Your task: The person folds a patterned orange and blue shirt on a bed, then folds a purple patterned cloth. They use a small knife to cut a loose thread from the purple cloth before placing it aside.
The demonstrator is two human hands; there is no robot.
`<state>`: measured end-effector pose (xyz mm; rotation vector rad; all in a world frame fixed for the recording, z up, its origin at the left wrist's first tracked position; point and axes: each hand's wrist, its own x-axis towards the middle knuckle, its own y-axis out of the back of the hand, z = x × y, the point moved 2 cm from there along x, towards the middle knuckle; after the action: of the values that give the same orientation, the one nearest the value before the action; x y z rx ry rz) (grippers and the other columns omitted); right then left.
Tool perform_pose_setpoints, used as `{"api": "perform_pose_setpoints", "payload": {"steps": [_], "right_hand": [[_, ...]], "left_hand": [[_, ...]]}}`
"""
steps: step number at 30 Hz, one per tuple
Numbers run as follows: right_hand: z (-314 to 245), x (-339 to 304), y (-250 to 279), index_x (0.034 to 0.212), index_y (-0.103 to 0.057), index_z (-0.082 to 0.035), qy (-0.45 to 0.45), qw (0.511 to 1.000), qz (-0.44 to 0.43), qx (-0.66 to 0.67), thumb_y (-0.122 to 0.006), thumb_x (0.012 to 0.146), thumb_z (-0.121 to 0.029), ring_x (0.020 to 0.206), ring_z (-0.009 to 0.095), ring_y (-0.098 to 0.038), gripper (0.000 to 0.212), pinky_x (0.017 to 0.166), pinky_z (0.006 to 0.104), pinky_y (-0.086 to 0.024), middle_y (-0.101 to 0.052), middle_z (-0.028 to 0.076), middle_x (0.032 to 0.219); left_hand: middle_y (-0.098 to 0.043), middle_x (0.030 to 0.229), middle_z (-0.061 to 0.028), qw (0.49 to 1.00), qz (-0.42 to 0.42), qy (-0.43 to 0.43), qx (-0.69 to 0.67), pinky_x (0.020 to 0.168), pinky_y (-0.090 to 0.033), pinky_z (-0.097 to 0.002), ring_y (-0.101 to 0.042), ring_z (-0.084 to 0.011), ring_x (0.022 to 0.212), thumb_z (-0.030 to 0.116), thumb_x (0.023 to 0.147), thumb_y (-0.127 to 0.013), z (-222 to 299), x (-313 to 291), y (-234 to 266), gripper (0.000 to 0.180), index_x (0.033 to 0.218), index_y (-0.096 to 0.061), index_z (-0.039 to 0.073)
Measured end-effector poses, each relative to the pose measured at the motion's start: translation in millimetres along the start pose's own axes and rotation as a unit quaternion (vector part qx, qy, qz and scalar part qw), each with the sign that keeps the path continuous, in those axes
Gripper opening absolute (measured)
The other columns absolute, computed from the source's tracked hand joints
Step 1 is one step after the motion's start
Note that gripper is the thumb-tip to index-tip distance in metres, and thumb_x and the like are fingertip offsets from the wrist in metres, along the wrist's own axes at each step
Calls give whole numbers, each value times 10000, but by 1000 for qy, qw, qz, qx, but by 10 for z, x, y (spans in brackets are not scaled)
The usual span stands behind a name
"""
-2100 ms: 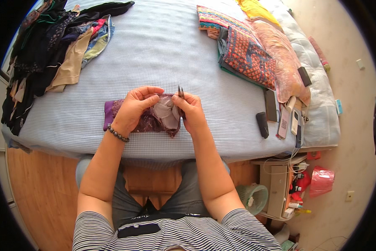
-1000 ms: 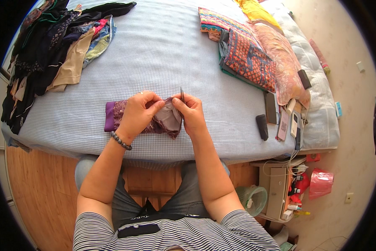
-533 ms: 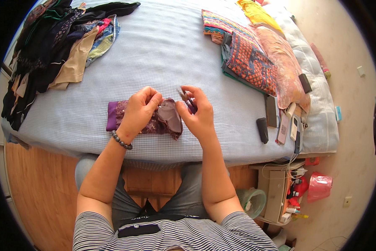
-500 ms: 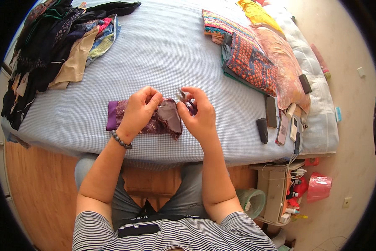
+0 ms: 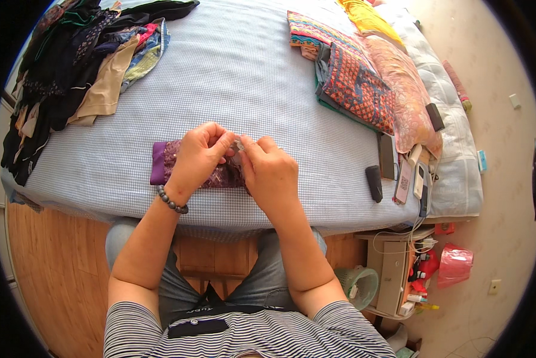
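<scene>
Near the bed's front edge: purple cloth, soft and sparkly, lies long from left to right, partly under both hands.
Left hand: rests on the cloth, fingers curled, tips pinching a tiny shiny thing.
Right hand: just beside it, fingertips pinching the same spot from the right.
Nearer hand: both touch.
Bed: blue checked sheet.
Far left corner: dark clothes pile.
Right edge: bright patterned cloths, remotes.

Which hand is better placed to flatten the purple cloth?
Probably the left hand: it already lies over the purple cloth, whose free end shows beside it. The right hand pinches a small item at the cloth's other edge.
</scene>
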<state>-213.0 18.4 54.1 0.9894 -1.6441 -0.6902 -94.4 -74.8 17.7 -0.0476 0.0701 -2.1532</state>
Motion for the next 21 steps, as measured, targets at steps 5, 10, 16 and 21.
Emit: {"api": "perform_pose_setpoints", "payload": {"steps": [5, 10, 16, 21], "right_hand": [[80, 18, -3, 1043, -652, -38, -10, 998, 23, 63, -656, 799, -126, 617, 249, -601, 259, 547, 367, -491, -583, 92, 789], [317, 89, 99, 1050, -656, -30, -158, 909, -18, 386, -748, 736, -68, 554, 70, -445, 329, 497, 238, -379, -522, -31, 686], [154, 41, -84, 855, -693, -2, -213, 835, 20, 507, -719, 811, -52, 556, 21, -429, 72, 493, 195, -347, -522, -57, 632], [352, -39, 66, 776, -637, 4, -237, 851, 55, 465, -654, 871, -73, 575, 24, -451, 124, 505, 204, -366, -556, -34, 648]], "left_hand": [[-627, 789, 7, 1000, 8, -2, -10, 586, -444, -166, -556, -29, 687, 168, 941, -594, 32, -2, 15, 181, 939, -639, -7], [-577, 784, 47, 998, 4, -17, -58, 598, -372, -157, -451, -9, 668, 176, 941, -598, 55, -6, 5, 194, 946, -646, -12], [-599, 780, 45, 985, -82, 43, -144, 597, -389, -165, -476, -12, 683, 187, 924, -630, 9, -65, -72, 181, 931, -669, 10], [-571, 774, 60, 990, -67, 46, -114, 587, -375, -157, -446, -16, 654, 200, 936, -613, 112, -115, -149, 186, 967, -663, 24]]}}
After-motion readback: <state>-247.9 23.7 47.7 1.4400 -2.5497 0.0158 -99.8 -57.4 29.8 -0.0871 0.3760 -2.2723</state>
